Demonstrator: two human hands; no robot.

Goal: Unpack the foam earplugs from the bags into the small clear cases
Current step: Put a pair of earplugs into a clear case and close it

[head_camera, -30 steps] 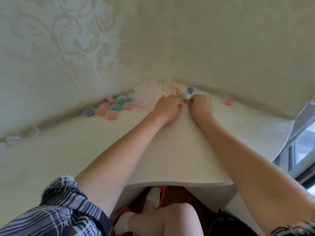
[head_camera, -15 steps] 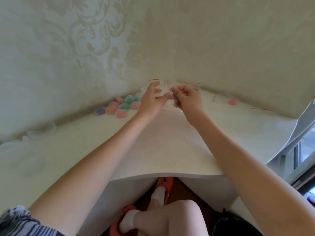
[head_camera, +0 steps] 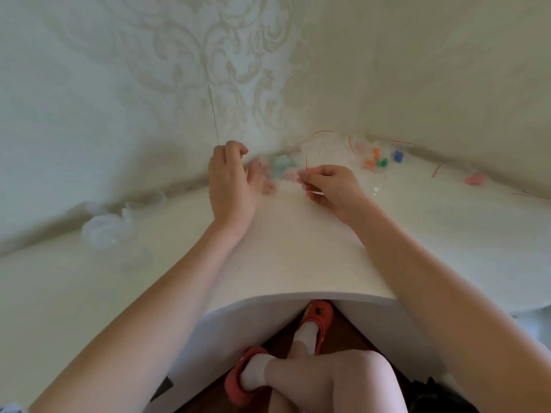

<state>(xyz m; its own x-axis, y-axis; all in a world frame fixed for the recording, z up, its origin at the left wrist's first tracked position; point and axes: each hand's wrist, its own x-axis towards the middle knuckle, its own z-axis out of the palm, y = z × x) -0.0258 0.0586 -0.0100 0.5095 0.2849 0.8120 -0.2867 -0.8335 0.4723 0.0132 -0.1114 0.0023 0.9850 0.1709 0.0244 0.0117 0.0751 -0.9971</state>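
- Fingers of right hand (head_camera: 331,186) pinch a small clear red-edged bag (head_camera: 310,181), now lifted off the white table (head_camera: 298,263).
- Left hand (head_camera: 231,186), fingers curled, has released it; emptying follows, likely.

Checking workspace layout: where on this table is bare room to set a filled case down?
Bare: the table between both forearms, up to its near edge. Crowded: empty clear cases at left, filled cases between the hands, bags and loose earplugs in the far corner.
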